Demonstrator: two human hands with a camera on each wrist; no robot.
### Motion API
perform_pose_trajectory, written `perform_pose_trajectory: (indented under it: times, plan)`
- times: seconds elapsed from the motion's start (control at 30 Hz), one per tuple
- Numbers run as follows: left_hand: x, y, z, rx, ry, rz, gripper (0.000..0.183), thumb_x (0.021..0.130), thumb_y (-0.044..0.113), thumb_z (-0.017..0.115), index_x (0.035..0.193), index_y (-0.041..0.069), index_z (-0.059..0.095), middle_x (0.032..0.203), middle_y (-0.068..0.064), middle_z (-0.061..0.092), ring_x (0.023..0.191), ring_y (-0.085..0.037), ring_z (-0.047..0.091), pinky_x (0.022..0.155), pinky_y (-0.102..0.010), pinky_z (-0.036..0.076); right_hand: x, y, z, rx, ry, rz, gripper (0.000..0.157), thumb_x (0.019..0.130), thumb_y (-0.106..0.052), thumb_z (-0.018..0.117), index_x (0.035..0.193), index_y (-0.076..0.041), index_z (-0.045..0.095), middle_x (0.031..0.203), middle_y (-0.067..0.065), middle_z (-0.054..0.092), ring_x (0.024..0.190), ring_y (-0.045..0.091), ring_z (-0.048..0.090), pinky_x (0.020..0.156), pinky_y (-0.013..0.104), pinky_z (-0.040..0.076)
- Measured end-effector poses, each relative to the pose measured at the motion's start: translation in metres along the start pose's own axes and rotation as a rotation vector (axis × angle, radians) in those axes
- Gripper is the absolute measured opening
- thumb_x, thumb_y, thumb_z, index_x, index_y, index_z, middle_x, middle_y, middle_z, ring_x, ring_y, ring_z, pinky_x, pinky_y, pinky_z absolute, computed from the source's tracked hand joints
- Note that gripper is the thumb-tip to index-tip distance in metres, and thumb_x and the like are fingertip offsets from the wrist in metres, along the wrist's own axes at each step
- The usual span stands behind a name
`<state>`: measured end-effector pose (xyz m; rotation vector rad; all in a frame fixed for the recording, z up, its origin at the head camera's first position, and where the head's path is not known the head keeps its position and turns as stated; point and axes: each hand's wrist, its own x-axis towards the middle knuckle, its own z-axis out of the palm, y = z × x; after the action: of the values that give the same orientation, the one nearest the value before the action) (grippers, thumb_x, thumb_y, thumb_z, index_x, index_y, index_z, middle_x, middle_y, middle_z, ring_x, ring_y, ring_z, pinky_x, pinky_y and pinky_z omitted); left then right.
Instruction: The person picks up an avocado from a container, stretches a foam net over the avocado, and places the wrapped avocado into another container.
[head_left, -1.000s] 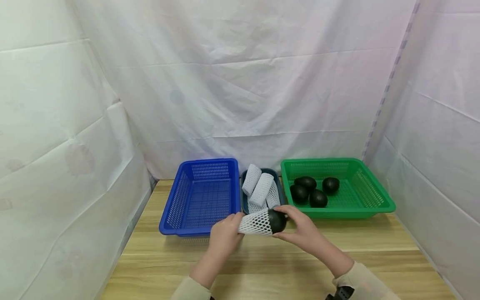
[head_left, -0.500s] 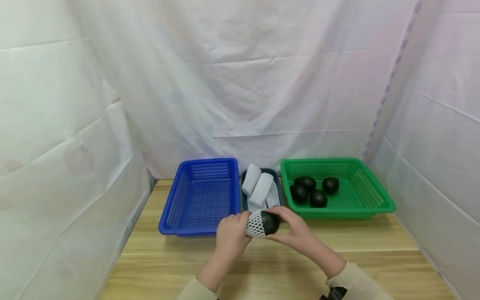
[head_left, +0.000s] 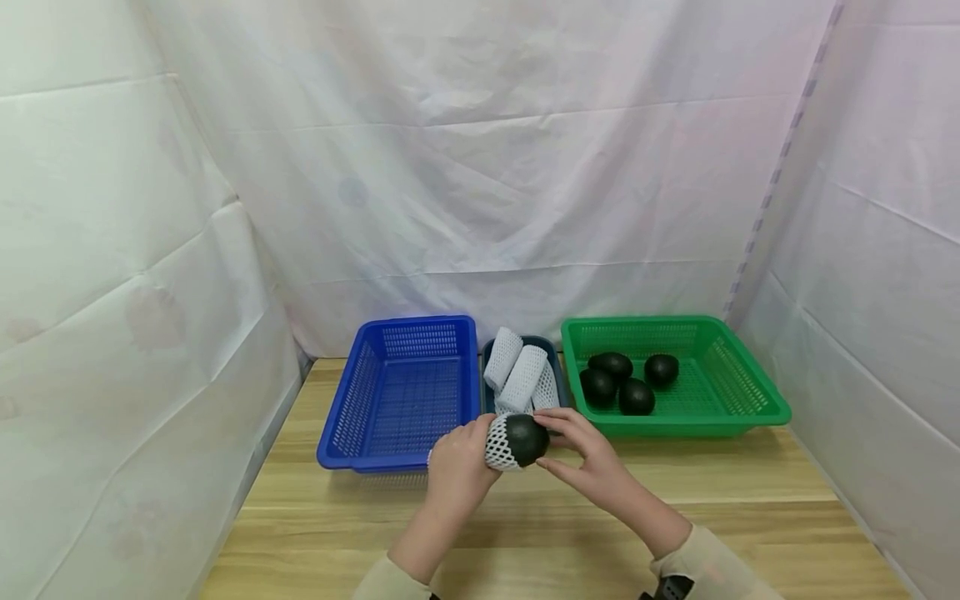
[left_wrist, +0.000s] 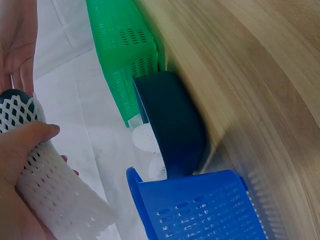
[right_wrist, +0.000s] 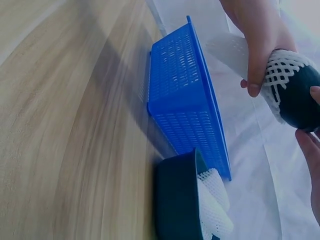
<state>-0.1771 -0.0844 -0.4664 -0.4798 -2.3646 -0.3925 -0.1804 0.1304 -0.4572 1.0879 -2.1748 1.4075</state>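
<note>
My left hand (head_left: 459, 468) grips a white foam net sleeve (head_left: 498, 443) with a dark avocado (head_left: 527, 440) partly inside it. In the left wrist view, the thumb lies across the foam net sleeve (left_wrist: 62, 195), whose slack tail extends beyond the hand. The avocado's rounded end is bare, facing my right hand (head_left: 592, 467). Thumb and fingertips of that hand are at the bare end, one above and one below, as the right wrist view shows around the avocado (right_wrist: 300, 97). Both hands are raised over the front of the small dark basket.
A blue basket (head_left: 327, 446) stands at left and a green basket (head_left: 750, 417) at right, with several avocados (head_left: 637, 397) inside. Between them, a small dark teal basket (head_left: 555, 358) holds several foam net sleeves (head_left: 523, 379). White cloth hangs behind the wooden table (head_left: 570, 550).
The avocado has gone deeper into the foam net sleeve, and both have shifted left. My left hand has moved up along the sleeve, and the right fingers have spread somewhat at the bare end.
</note>
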Motion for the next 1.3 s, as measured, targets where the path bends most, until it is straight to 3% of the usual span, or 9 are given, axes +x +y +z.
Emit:
perform_pose_trajectory:
  times: [0.1, 0.3, 0.4, 0.67, 0.83, 1.03, 1.3]
  plan:
    - [0.0, -0.001, 0.0, -0.02, -0.009, -0.003, 0.056, 0.06, 0.027, 0.09, 0.107, 0.011, 0.064, 0.083, -0.002, 0.069, 0.063, -0.02, 0.064, 0.054, -0.037, 0.051, 0.006, -0.013, -0.002, 0.009, 0.034, -0.043, 0.058, 0.067, 0.018, 0.079, 0.121, 0.01, 0.059, 0.119, 0.024, 0.055, 0.109, 0.032, 0.059, 0.077, 0.041, 0.057]
    - [0.002, 0.001, -0.002, -0.043, -0.007, 0.019, 0.062, 0.061, 0.027, 0.091, 0.111, 0.005, 0.063, 0.091, -0.005, 0.069, 0.071, -0.021, 0.066, 0.061, -0.037, 0.054, 0.016, -0.034, -0.006, -0.017, 0.037, -0.049, 0.051, 0.068, 0.017, 0.079, 0.116, 0.011, 0.063, 0.114, 0.023, 0.059, 0.102, 0.033, 0.061, 0.08, 0.028, 0.055]
    - [0.003, 0.002, -0.004, -0.042, -0.009, 0.03, 0.064, 0.061, 0.027, 0.091, 0.113, 0.004, 0.063, 0.091, -0.006, 0.069, 0.071, -0.021, 0.066, 0.061, -0.037, 0.055, 0.017, -0.033, -0.005, -0.019, 0.02, -0.042, 0.051, 0.068, 0.017, 0.078, 0.116, 0.01, 0.063, 0.113, 0.023, 0.058, 0.1, 0.033, 0.061, 0.08, 0.027, 0.055]
    - [0.004, 0.004, -0.005, -0.039, 0.01, 0.08, 0.066, 0.062, 0.026, 0.091, 0.117, 0.005, 0.062, 0.093, -0.007, 0.068, 0.072, -0.021, 0.066, 0.061, -0.036, 0.055, 0.01, -0.003, -0.001, -0.004, -0.019, 0.005, 0.054, 0.071, 0.007, 0.081, 0.122, 0.002, 0.064, 0.119, 0.013, 0.058, 0.105, 0.026, 0.062, 0.082, 0.03, 0.055]
    - [0.003, 0.004, -0.005, -0.039, 0.028, 0.118, 0.068, 0.062, 0.027, 0.09, 0.119, 0.005, 0.061, 0.093, -0.008, 0.067, 0.072, -0.021, 0.065, 0.06, -0.036, 0.055, 0.009, 0.0, 0.0, 0.007, -0.029, -0.009, 0.051, 0.076, -0.003, 0.081, 0.124, -0.004, 0.065, 0.117, 0.008, 0.059, 0.104, 0.022, 0.062, 0.081, 0.029, 0.055]
    - [0.004, 0.006, -0.004, -0.039, 0.044, 0.147, 0.068, 0.062, 0.029, 0.089, 0.119, 0.005, 0.061, 0.095, -0.008, 0.066, 0.073, -0.021, 0.066, 0.06, -0.035, 0.055, 0.01, -0.003, 0.0, -0.014, -0.028, 0.012, 0.052, 0.072, -0.001, 0.083, 0.121, -0.004, 0.067, 0.113, 0.006, 0.061, 0.101, 0.022, 0.062, 0.08, 0.029, 0.055]
    - [0.005, 0.009, -0.004, -0.045, 0.021, 0.146, 0.067, 0.063, 0.028, 0.087, 0.12, 0.007, 0.06, 0.098, -0.007, 0.065, 0.077, -0.021, 0.065, 0.062, -0.035, 0.055, 0.023, -0.04, -0.006, -0.041, -0.019, -0.029, 0.049, 0.065, 0.014, 0.082, 0.111, 0.008, 0.066, 0.104, 0.016, 0.062, 0.092, 0.031, 0.063, 0.079, 0.025, 0.055]
